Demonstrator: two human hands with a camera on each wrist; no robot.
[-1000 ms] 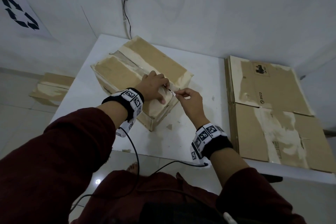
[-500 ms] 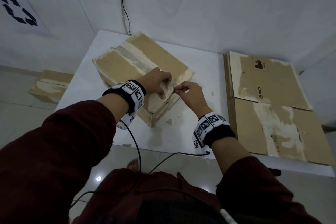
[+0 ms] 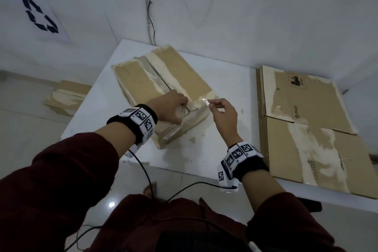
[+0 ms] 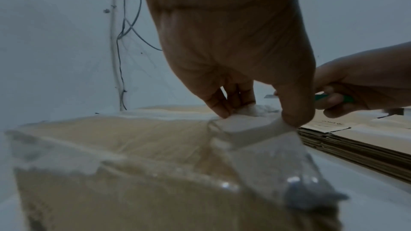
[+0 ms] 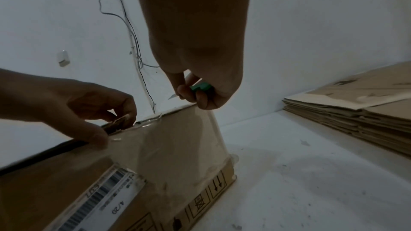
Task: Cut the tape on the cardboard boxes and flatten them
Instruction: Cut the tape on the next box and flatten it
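Note:
A worn cardboard box [image 3: 163, 80] lies on the white table [image 3: 229, 149], with clear tape [image 4: 278, 148] along its top seam and down its near end. My left hand [image 3: 182, 106] is at the near top edge of the box, where thumb and fingers [image 4: 293, 113] pinch the loose tape. My right hand [image 3: 216, 106] hovers just right of the box corner, apart from it. It grips a small green-handled cutter [image 5: 201, 87], and the bare blade [image 5: 173, 96] points left toward the seam.
A stack of flattened boxes [image 3: 306, 129] covers the right side of the table. More flattened cardboard [image 3: 67, 96] lies on the floor at left. Cables [image 3: 149, 16] hang down the wall behind. Small cardboard scraps [image 3: 192, 139] dot the table near the box.
My right hand has drawn the cutter off the seam and a little to the right. The left hand stays at the box's near edge, now pinching the tape.

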